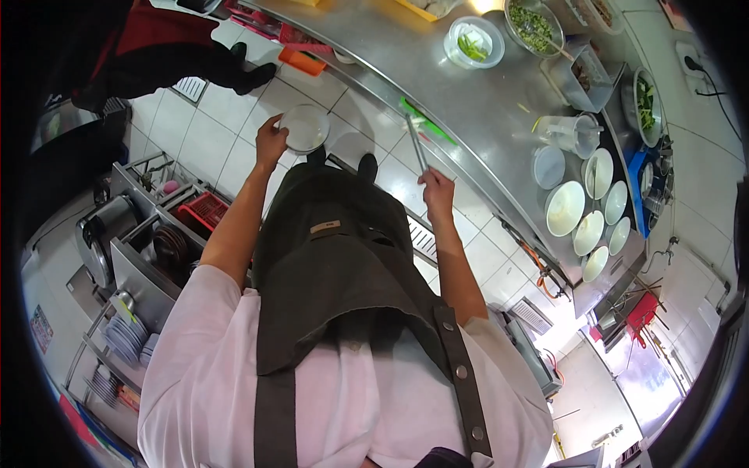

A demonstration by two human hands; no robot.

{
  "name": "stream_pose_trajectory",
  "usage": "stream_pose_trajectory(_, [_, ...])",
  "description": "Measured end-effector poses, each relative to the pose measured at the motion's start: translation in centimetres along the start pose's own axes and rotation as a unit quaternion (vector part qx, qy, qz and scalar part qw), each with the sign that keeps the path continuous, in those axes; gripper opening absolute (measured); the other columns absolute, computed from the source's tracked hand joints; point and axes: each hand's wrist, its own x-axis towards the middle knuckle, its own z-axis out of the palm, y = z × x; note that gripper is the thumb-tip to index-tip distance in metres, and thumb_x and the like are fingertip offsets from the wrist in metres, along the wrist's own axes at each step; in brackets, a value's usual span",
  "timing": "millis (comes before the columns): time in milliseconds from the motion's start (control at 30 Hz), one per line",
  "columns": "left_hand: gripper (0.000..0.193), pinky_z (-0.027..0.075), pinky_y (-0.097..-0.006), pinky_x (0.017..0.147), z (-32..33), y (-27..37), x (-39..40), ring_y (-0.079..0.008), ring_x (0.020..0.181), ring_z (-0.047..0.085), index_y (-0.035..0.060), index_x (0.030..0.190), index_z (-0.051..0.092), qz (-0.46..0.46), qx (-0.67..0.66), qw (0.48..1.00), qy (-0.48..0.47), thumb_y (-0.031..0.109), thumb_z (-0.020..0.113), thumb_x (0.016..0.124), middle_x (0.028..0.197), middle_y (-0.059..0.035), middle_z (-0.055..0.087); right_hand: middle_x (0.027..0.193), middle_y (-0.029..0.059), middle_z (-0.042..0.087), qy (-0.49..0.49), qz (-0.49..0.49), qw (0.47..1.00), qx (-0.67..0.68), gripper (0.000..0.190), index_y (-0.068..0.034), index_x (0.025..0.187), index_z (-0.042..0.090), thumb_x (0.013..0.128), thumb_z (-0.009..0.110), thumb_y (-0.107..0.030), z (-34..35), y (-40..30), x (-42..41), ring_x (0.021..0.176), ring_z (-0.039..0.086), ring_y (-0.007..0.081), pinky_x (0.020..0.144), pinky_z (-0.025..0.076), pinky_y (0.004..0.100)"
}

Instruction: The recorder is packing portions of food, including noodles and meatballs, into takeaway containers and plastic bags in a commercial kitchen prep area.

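Observation:
My left hand (271, 143) grips the rim of a round, pale, translucent lid or shallow dish (305, 128), held out over the tiled floor. On the other side, my right hand (437, 190) is closed around the end of a slim metal utensil (416, 143), perhaps tongs or a knife. Its far end points toward a bright green strip (430, 121) along the front of the steel counter (404, 52). Small white and red bits show beside that strip; whether the utensil touches them I cannot tell.
On the counter are several white bowls (565, 209), a plastic pitcher (567, 133), a tub with green pieces (474, 42) and a steel bowl of chopped greens (532, 29). Another person (164, 52) stands at upper left. Racks hold plates (124, 339) and a red basket (203, 212).

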Motion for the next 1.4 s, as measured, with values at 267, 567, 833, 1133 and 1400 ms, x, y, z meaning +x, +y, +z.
stream_pose_trajectory(267, [0.049,0.046,-0.0315,0.051,-6.9,-7.8,5.7,-0.016,0.053,0.057,0.0014,0.119,0.061,-0.025,0.007,0.997,0.069,0.01,0.055,0.071,0.062,-0.0103,0.06,0.059,-0.0062,0.044,-0.075,0.029,0.995,-0.062,0.02,0.0,0.083,0.064,0.09,0.053,-0.015,1.4,-16.0,-6.1,0.051,0.032,0.0022,0.047,0.024,0.0222])
stream_pose_trajectory(567, [0.049,0.045,-0.0315,0.046,-14.6,-13.3,7.8,-0.0157,0.048,0.055,-0.0019,0.119,0.058,-0.13,-0.043,0.985,0.108,0.007,0.051,0.071,0.062,-0.0107,0.059,0.064,-0.0042,0.052,0.004,-0.13,0.979,-0.156,0.024,0.001,0.102,0.068,0.089,0.055,-0.014,3.9,-35.4,4.9,0.048,0.033,0.0005,0.043,0.024,0.0193])
stream_pose_trajectory(833, [0.05,0.043,-0.0294,0.043,-18.4,-10.9,11.0,-0.0146,0.045,0.053,-0.0052,0.12,0.055,-0.142,-0.052,0.986,0.074,0.004,0.049,0.071,0.061,-0.0096,0.059,0.063,0.0042,0.059,-0.035,-0.148,0.942,-0.299,0.023,-0.001,0.095,0.067,0.085,0.056,-0.018,7.6,-37.5,14.0,0.057,0.051,0.0095,0.053,0.04,0.0276])
stream_pose_trajectory(1133, [0.05,0.043,-0.0321,0.039,-17.9,-10.4,15.4,-0.0167,0.05,0.056,0.002,0.121,0.055,-0.111,0.09,0.989,0.039,0.003,0.05,0.071,0.063,-0.0096,0.059,0.072,0.0182,0.064,-0.084,-0.122,0.884,-0.443,0.026,-0.002,0.087,0.067,0.081,0.054,-0.023,9.9,-43.6,15.8,0.069,0.062,0.034,0.066,0.048,0.041])
stream_pose_trajectory(1400, [0.051,0.046,-0.0334,0.042,-16.3,-10.8,16.8,-0.0193,0.053,0.059,0.0039,0.122,0.056,-0.174,-0.017,0.985,0.007,0.005,0.053,0.07,0.062,-0.0114,0.059,0.082,0.0211,0.065,-0.015,-0.176,0.858,-0.483,0.026,-0.007,0.097,0.068,0.083,0.054,-0.023,12.8,-41.3,15.5,0.079,0.063,0.0381,0.073,0.049,0.0453])
